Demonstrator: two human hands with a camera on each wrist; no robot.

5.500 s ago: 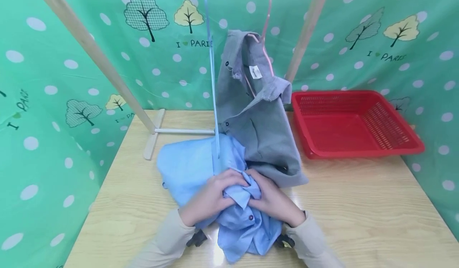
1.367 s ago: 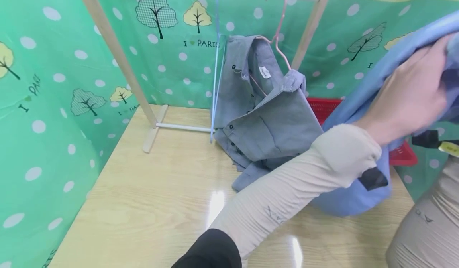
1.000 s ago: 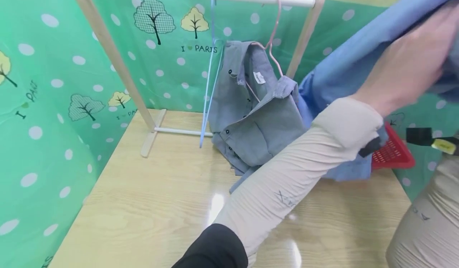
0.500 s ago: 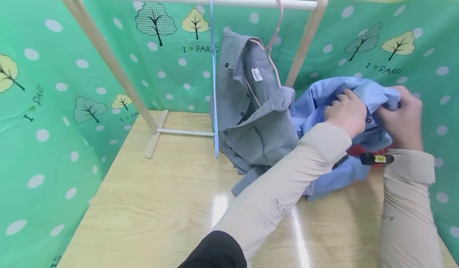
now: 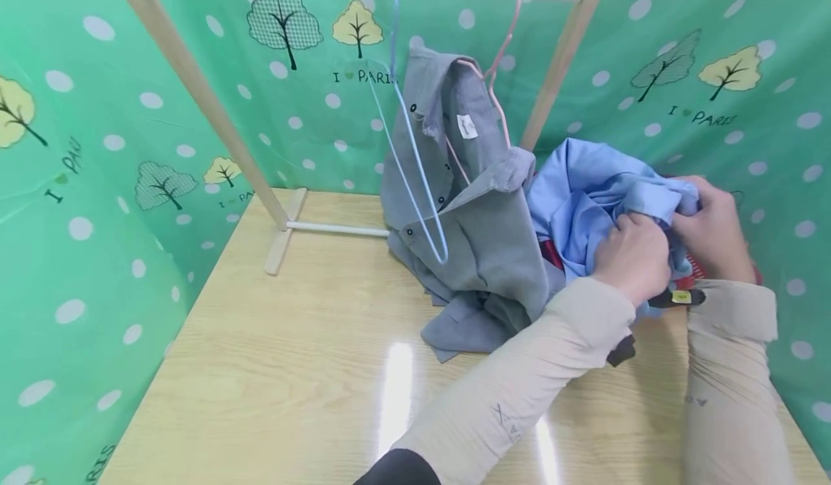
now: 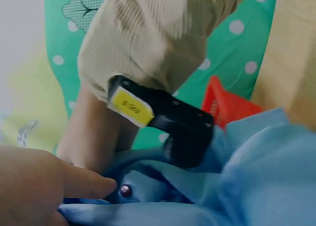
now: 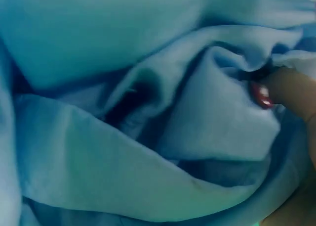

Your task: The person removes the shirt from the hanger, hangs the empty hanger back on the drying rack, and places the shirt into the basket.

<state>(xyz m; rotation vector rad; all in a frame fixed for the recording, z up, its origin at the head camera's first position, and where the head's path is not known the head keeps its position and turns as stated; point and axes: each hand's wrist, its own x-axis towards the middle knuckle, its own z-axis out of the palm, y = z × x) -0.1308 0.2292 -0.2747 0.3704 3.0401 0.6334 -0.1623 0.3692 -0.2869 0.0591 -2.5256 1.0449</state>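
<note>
Blue shirt point(image 5: 578, 182), bunched over the red basket point(image 5: 552, 254) near the far right corner of the worktop point(image 5: 292, 369), our left hand point(image 5: 635, 258) and right hand point(image 5: 714, 229) gripping its folds, partly buried in them, the basket so covered that we see only slivers.

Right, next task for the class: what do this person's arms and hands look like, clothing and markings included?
The left hand and right hand are gloveless. The left sleeve and right sleeve are beige, with broad cuffs and small dark markings. Black material shows at the left sleeve's lower end. A black device with a yellow label sits by the right cuff.
</note>
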